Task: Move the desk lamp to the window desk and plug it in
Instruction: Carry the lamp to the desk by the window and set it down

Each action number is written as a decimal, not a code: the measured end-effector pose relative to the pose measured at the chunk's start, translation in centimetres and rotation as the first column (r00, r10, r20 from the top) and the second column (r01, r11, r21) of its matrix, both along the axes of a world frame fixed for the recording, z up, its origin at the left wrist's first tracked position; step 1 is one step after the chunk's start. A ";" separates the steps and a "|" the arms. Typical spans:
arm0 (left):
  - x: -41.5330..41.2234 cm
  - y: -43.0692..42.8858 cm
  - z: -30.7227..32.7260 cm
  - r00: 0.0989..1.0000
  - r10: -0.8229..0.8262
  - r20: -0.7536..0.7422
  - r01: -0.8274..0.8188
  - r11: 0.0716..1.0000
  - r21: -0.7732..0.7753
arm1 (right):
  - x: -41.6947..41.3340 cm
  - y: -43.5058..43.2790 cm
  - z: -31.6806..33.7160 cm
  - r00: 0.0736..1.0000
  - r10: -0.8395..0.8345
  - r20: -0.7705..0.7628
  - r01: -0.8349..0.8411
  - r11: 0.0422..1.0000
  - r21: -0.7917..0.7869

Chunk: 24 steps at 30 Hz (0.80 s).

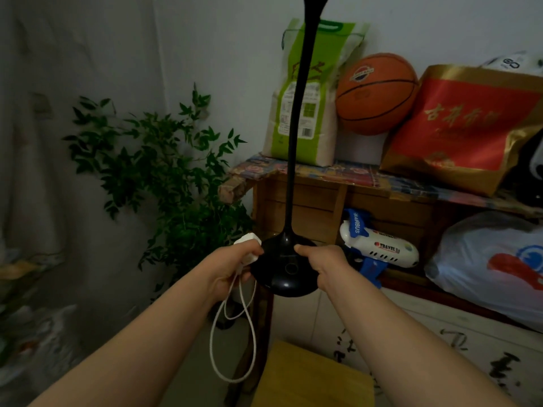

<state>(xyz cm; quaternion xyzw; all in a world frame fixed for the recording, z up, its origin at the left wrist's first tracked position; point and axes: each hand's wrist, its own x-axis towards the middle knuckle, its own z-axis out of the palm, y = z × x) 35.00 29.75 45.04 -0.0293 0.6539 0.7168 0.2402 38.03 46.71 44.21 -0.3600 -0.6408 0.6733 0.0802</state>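
The black desk lamp is held up in the air in front of me, its round base between both hands and its thin neck rising past the top edge, where the head is cut off. My left hand grips the base's left side and also holds the white plug. The white cord hangs below that hand in loose loops. My right hand clasps the base's right rim. No window desk or socket is in sight.
A wooden table stands straight ahead with a rice bag, a basketball and a red-gold bag on top. Below it lie a toy plane and a plastic bag. A leafy plant fills the left corner. A yellow stool is near my feet.
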 end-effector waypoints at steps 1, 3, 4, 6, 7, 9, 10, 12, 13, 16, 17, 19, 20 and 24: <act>0.1 -0.7 -0.1 1.000 0.009 0.005 -0.009 1.000 0.000 | -0.2 -0.5 -0.1 1.000 0.013 -0.004 -0.013 1.000 0.006; 0.5 -2.4 -0.2 0.999 0.035 0.019 -0.035 0.999 0.008 | -0.4 -1.9 -0.5 0.999 0.052 -0.007 -0.052 0.999 0.015; 0.8 -3.2 -0.2 0.999 0.048 0.026 -0.048 0.999 0.015 | -0.3 -2.7 -0.4 0.998 0.061 -0.002 -0.061 0.998 0.019; 1.6 -4.9 -0.3 0.996 0.079 0.038 -0.079 0.997 0.018 | -0.1 -4.4 -0.4 0.997 0.071 0.007 -0.071 0.997 0.030; 2.0 -6.1 -0.3 0.994 0.099 0.043 -0.100 0.995 0.021 | 0.0 -5.5 -0.5 0.996 0.086 0.009 -0.086 0.996 0.028; 2.9 -8.3 -0.4 0.989 0.136 0.056 -0.138 0.990 0.032 | -0.2 -7.3 -1.4 0.993 0.118 0.014 -0.119 0.992 0.035; 3.3 -9.1 -0.3 0.988 0.140 0.059 -0.142 0.990 0.025 | -0.4 -7.8 -2.0 0.992 0.129 0.015 -0.129 0.991 0.040; 4.3 -11.2 -0.1 0.984 0.161 0.070 -0.163 0.986 0.022 | 0.1 -9.9 -2.3 0.986 0.163 0.020 -0.164 0.986 0.017; 4.8 -12.3 0.1 0.983 0.170 0.073 -0.172 0.985 0.024 | 1.2 -11.5 -1.4 0.982 0.187 0.025 -0.188 0.982 0.010; 6.1 -15.5 0.4 0.977 0.203 0.069 -0.205 0.979 0.016 | 3.0 -14.8 -0.4 0.974 0.227 0.013 -0.227 0.974 0.015; 6.7 -16.7 0.4 0.973 0.223 0.059 -0.224 0.975 0.016 | 3.4 -15.9 -0.3 0.970 0.244 0.010 -0.245 0.970 0.009; 7.8 -18.5 0.6 0.968 0.248 0.049 -0.249 0.969 0.011 | 4.2 -17.8 -0.2 0.964 0.267 0.011 -0.267 0.964 0.011; 8.4 -19.4 0.7 0.963 0.267 0.044 -0.268 0.963 0.003 | 4.6 -18.9 -0.1 0.962 0.273 0.010 -0.273 0.962 0.011; 11.5 -23.2 0.9 0.948 0.315 0.051 -0.315 0.949 -0.019 | 6.3 -22.8 -0.2 0.949 0.314 0.033 -0.315 0.949 0.028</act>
